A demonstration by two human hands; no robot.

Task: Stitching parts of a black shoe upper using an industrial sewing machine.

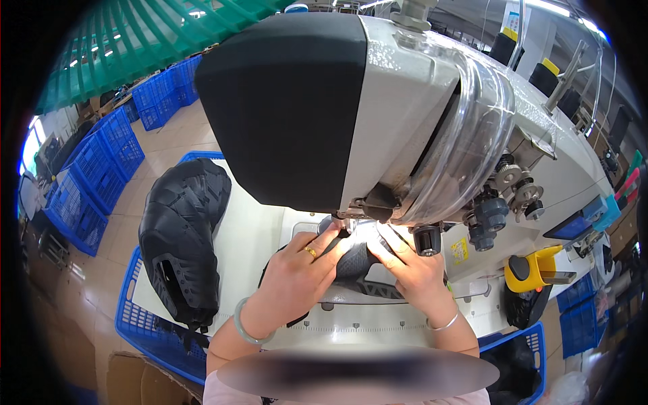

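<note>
Plainly, a dark shoe upper [354, 264] is held flat on the white worktop [256, 229] directly under the head of a large sewing machine [405, 115]; it is pinned there by both hands, presumably so that the fabric stays taut and steady beneath the needle area, though the needle itself is hidden by the machine's housing. The left hand [297, 273] is laid over the near left part of the piece, its grip mostly closed, with the fingertips pressing down on the material close under the machine head; a ring and a pale green bangle are worn on it. The right hand [412, 260] is set on the right side of the piece, fingers stretched forward and spread rather than curled, so its grip is loose and flat, pressing rather than pinching; a thin silver bracelet is seen at the wrist. The two hands are placed on either side of the sewing point, near each other but not touching. A stack of black shoe uppers [182, 243] is heaped at the left of the worktop, above a blue crate [145, 331]; a yellow tool [530, 270] is lodged at the right.
</note>
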